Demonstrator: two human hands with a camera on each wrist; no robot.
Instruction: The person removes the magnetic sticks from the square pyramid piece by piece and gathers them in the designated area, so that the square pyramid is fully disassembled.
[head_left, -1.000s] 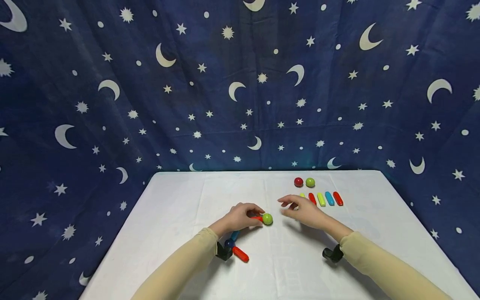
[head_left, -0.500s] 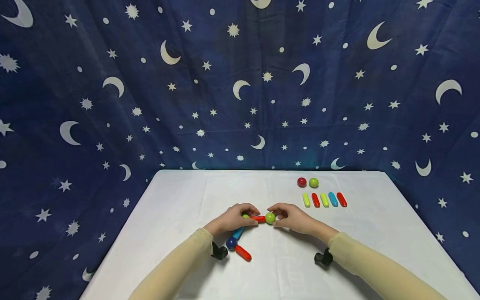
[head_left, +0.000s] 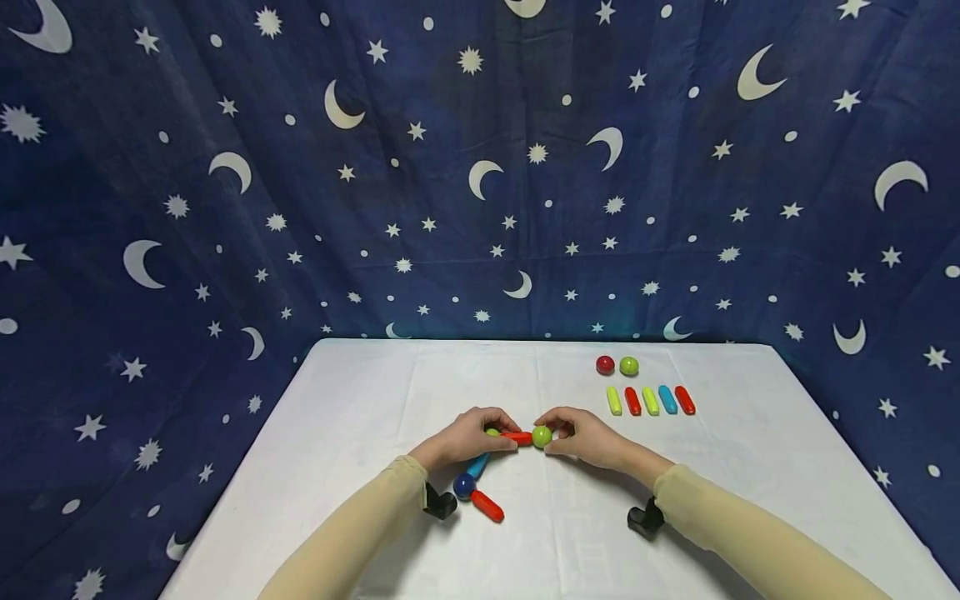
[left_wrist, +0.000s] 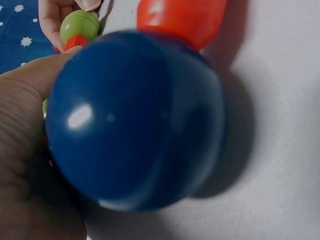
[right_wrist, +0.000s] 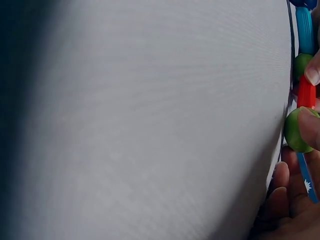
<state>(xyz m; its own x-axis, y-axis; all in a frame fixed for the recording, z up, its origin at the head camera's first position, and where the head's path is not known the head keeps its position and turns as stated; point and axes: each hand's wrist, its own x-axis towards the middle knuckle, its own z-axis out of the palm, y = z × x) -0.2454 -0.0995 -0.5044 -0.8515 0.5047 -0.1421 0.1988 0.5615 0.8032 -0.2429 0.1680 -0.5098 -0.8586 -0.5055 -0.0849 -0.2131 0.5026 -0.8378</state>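
Observation:
A joined chain of sticks and balls lies on the white table [head_left: 622,508]. From the near end it runs red stick [head_left: 487,506], dark blue ball [head_left: 464,486], light blue stick [head_left: 477,466], green ball [head_left: 492,432], second red stick [head_left: 517,437] and second green ball [head_left: 542,437]. My left hand [head_left: 468,437] pinches the second red stick between thumb and fingers, partly covering the first green ball. At the chain's far end my right hand [head_left: 588,437] holds the second green ball. In the left wrist view the dark blue ball [left_wrist: 135,120] fills the middle.
Several loose sticks lie in a row at the back right, among them a light blue stick [head_left: 667,399] and a red stick [head_left: 685,400]. Behind them sit a red ball [head_left: 605,365] and a green ball [head_left: 629,366]. A star-patterned curtain [head_left: 420,167] hangs behind the table.
My right hand has come left and down from near the loose sticks and now grips the end green ball. My left hand keeps hold of the red stick. The last half second shows hardly any movement.

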